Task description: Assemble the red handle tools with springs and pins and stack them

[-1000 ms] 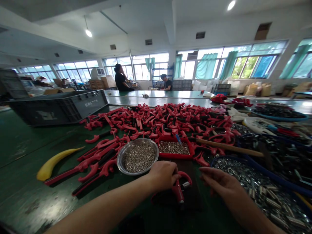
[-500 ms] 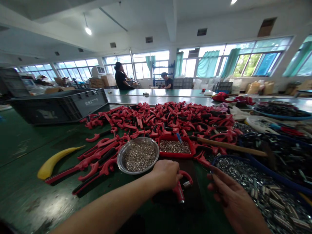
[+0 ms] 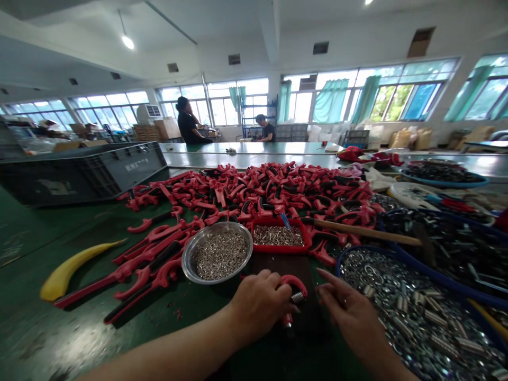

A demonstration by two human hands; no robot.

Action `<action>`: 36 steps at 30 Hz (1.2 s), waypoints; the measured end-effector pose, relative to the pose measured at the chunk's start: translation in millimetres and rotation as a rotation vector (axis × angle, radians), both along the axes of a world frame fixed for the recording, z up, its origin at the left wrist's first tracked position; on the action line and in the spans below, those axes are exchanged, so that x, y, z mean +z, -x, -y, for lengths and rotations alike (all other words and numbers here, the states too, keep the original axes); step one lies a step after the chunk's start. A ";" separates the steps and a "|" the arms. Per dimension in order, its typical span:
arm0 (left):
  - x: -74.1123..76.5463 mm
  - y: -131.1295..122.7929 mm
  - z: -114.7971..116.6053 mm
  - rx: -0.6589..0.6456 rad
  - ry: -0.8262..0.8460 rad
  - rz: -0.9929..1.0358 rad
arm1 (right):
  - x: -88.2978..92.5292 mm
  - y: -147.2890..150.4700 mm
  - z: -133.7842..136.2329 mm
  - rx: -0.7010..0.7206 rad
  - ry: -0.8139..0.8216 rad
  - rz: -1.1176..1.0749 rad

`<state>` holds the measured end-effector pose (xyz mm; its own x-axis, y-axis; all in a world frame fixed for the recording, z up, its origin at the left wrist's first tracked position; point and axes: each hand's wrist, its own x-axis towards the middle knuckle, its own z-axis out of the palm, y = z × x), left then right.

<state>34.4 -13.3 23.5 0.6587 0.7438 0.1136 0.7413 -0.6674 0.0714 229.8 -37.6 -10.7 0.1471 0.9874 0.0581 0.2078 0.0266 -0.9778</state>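
Note:
My left hand (image 3: 262, 299) is closed around a red curved tool handle (image 3: 296, 282), which has a small coil spring (image 3: 297, 297) inside its bend. It holds the part low over a dark block (image 3: 305, 270) on the bench. To the right, my right hand (image 3: 353, 309) hovers just off the block, fingertips drawn together and pointing at the red part. Whatever those fingertips pinch is too small and blurred to make out. Past my left hand are a metal bowl (image 3: 190, 269) of tiny metal pieces and a red tray (image 3: 281, 248) of rivet-like pins.
A heap of red and black handles (image 3: 246, 190) spreads across the bench. A banana (image 3: 67, 271) and a grey crate (image 3: 91, 172) are on the left. On the right are a blue-rimmed basin (image 3: 340, 259) of springs and rings, and a wooden-handled hammer (image 3: 369, 233). Two people are farther back.
My right hand has moved left, closer to the red handle. My left hand still grips the handle, whose lower end is now more covered by the fingers. The view has shifted slightly right.

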 end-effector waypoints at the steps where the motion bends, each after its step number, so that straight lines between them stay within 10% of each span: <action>1: 0.2 3.2 1.8 -0.015 -0.001 0.034 | -2.8 -0.8 -0.9 0.032 -0.025 0.101; 21: -27.4 13.9 -7.4 0.008 0.205 0.397 | -9.0 3.5 -19.0 0.118 -0.089 0.516; 30: -21.5 9.3 -7.2 0.071 0.309 0.323 | -13.9 -4.8 -17.0 0.095 -0.546 1.137; 36: -29.6 6.5 -10.0 0.137 0.326 0.283 | -23.1 -5.1 1.1 0.188 -0.399 1.163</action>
<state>27.9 -3.3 -6.1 0.5285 0.8487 0.0197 0.7424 -0.4733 0.4741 234.9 -38.7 -33.8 -0.3348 0.8708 0.3599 0.9056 0.4029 -0.1324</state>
